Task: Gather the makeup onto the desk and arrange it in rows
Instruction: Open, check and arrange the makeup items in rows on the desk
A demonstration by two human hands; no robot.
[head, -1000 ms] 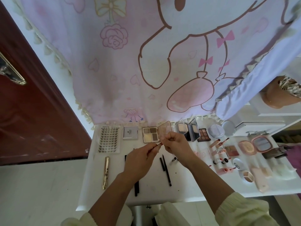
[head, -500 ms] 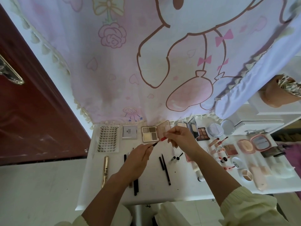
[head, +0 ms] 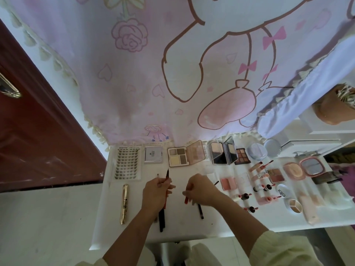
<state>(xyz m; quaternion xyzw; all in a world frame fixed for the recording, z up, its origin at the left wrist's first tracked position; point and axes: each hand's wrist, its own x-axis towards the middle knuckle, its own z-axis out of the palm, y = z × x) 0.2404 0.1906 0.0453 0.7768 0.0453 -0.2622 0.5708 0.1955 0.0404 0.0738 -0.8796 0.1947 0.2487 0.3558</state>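
Since the earlier frames both hands have dropped from near the palettes toward the middle of the desk and drawn apart, the pen and its cap now separated. Left hand (head: 156, 190): fingers curled and pinching a slim red liner pen (head: 166, 186) partway along its barrel; dark tip bare, pointing away from the person toward the four-pan palette (head: 178, 156), long axis running near-to-far, leaning slightly right at the tip. Right hand (head: 201, 190): fingertips pressed together on a small red cap (head: 186, 200), held low just above the desk (head: 178, 230), well clear of the pen tip. Progress, as a judgement: well along. Back row reads as set, with lash tray (head: 127, 162), silver compact (head: 153, 154), palettes and a round puff case (head: 257, 151) side by side along the curtain (head: 134, 77). Front-left row is started, the gold tube (head: 124, 203) and black pencils (head: 200, 211) lying parallel, near-to-far. Remaining: cap the pen and lay it in that pencil row; the small lip bottles (head: 245, 196) and tubes at right look loosely scattered, probably unsorted. Whether more makeup waits off the desk cannot be told.
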